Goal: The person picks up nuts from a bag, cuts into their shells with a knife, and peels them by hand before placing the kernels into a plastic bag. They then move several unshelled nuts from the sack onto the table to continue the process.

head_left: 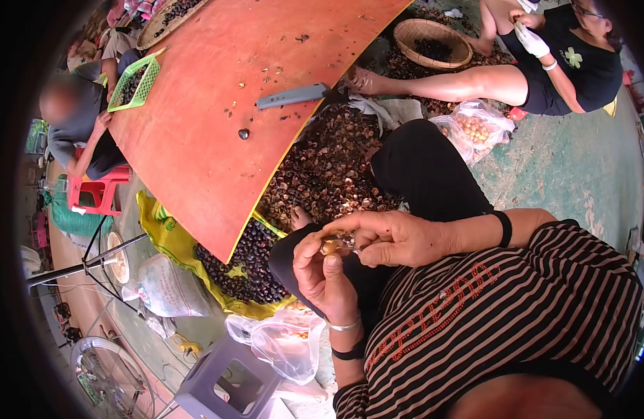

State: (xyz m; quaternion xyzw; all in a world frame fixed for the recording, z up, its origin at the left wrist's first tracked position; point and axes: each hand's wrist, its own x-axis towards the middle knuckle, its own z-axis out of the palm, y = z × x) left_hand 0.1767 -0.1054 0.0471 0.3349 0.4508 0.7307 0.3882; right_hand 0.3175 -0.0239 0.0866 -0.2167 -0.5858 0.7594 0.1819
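Near mid-frame, I see a small nut (331, 246) pinched by the left hand (327, 288); the right hand (409, 239), fingers curled, sits at the nut's right edge, whether gripping I cannot tell, its long axis likewise unclear.

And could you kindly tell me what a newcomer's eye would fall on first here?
Likely the large orange tabletop across the upper middle. Brown shells heap beside its right edge, and dark nuts lie on yellow sacking by its lower corner. Next, just below centre, the small nut between left hand and right hand.
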